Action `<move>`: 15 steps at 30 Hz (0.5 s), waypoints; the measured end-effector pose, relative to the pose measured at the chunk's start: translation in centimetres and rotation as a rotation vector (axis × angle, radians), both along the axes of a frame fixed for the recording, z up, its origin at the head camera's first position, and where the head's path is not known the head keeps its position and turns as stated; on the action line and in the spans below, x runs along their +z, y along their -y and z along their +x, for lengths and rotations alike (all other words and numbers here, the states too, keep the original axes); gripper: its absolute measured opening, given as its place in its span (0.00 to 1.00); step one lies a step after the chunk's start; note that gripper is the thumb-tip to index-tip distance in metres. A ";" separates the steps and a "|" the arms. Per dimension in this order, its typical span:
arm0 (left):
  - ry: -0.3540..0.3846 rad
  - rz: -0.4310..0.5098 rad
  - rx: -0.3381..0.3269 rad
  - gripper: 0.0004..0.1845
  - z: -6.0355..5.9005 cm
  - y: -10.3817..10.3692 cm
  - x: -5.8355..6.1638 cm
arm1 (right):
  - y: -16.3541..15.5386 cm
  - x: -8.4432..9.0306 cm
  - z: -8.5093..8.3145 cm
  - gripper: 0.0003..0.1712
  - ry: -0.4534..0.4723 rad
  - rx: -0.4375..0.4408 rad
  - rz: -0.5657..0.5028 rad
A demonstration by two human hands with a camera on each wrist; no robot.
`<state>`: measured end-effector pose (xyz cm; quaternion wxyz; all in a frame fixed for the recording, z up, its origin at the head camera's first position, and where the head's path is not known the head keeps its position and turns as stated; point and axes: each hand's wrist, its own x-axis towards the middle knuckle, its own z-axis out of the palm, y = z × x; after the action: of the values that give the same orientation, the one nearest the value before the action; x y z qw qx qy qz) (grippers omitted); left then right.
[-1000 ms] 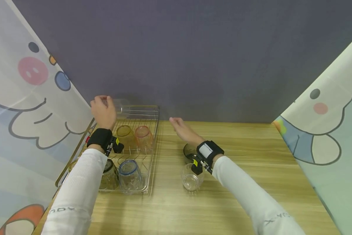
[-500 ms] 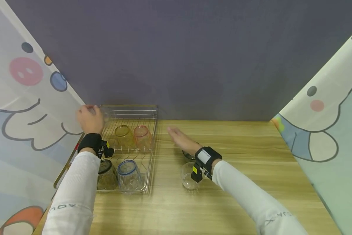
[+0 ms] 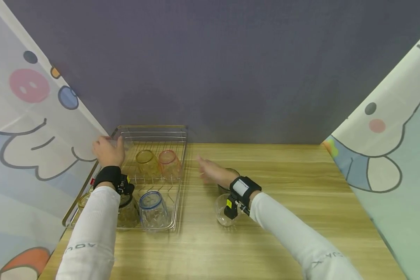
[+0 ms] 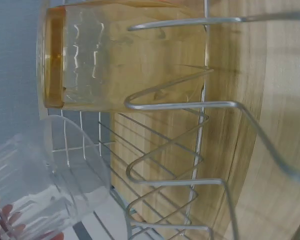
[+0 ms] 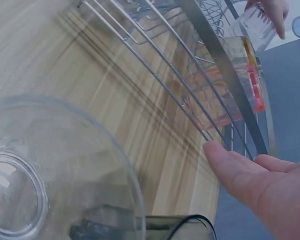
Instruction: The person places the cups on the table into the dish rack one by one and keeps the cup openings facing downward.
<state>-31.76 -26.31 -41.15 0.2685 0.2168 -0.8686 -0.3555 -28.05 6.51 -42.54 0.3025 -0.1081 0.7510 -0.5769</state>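
In the head view my left hand (image 3: 109,151) is over the far left corner of the wire rack (image 3: 184,155). Its fingers grip a clear glass (image 4: 55,175) by the base end, and the glass tilts with its mouth downward. Beside that glass stands an amber glass (image 4: 130,60), thick base up. A pink glass (image 3: 169,163) is to its right in the rack. My right hand (image 3: 215,171) hovers over the table right of the rack, fingers extended, holding nothing. Beneath its wrist are a dark glass (image 3: 232,173) and a clear tumbler (image 3: 224,216).
The rack's front row holds a blue-rimmed glass (image 3: 154,210), a dark-tinted glass (image 3: 128,214) and a yellowish glass (image 3: 83,200) partly behind the left sleeve. A grey panel (image 3: 210,77) closes the back, and printed curtains (image 3: 27,155) flank the wooden table (image 3: 283,175).
My left hand has carried the clear glass left and then lower, toward the rack's far left corner. My right hand has dropped slightly toward the table.
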 end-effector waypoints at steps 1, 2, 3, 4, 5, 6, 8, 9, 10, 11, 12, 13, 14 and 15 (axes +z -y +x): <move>0.017 -0.004 0.001 0.29 0.0 0.0 -0.1 | 0.2 -0.1 0.1 0.42 0.003 0.004 0.006; 0.032 -0.006 0.001 0.29 0.0 0.0 -0.1 | 0.4 -0.2 0.1 0.42 0.008 0.008 0.011; 0.048 -0.010 -0.002 0.29 0.0 0.1 -0.1 | 0.5 -0.4 0.1 0.42 0.009 0.008 0.019; 0.068 -0.018 -0.007 0.30 0.0 0.1 -0.1 | 0.7 -0.5 0.2 0.42 0.009 0.005 0.025; 0.091 -0.030 -0.012 0.31 0.0 0.1 -0.1 | 0.9 -0.7 0.3 0.42 0.010 -0.001 0.027; 0.116 -0.043 -0.017 0.31 0.0 0.2 -0.1 | 1.1 -0.8 0.4 0.42 0.016 -0.008 0.029; 0.162 -0.059 -0.029 0.32 0.0 0.2 -0.1 | 1.4 -1.0 0.5 0.41 0.023 -0.020 0.027; 0.185 -0.067 -0.035 0.32 0.0 0.3 -0.1 | 1.5 -1.0 0.6 0.41 0.025 -0.024 0.027; 0.213 -0.074 -0.042 0.32 0.0 0.3 -0.1 | 1.6 -1.1 0.6 0.41 0.029 -0.025 0.025; 0.235 -0.079 -0.048 0.32 0.0 0.3 -0.1 | 1.7 -1.2 0.7 0.41 0.031 -0.022 0.025; 0.257 -0.085 -0.056 0.31 0.0 0.4 0.0 | 1.7 -1.2 0.7 0.41 0.032 -0.016 0.022; 0.278 -0.090 -0.062 0.32 0.0 0.4 0.0 | 1.7 -1.2 0.7 0.41 0.032 -0.009 0.021; 0.299 -0.099 -0.069 0.32 0.0 0.5 0.0 | 1.7 -1.2 0.7 0.41 0.034 0.002 0.020; 0.317 -0.104 -0.076 0.32 0.0 0.5 0.0 | 1.6 -1.2 0.7 0.41 0.036 0.015 0.020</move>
<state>-31.73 -26.85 -41.17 0.1251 0.2229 -0.9249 -0.2814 -27.33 4.89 -43.76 0.3211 -0.1002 0.7504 -0.5690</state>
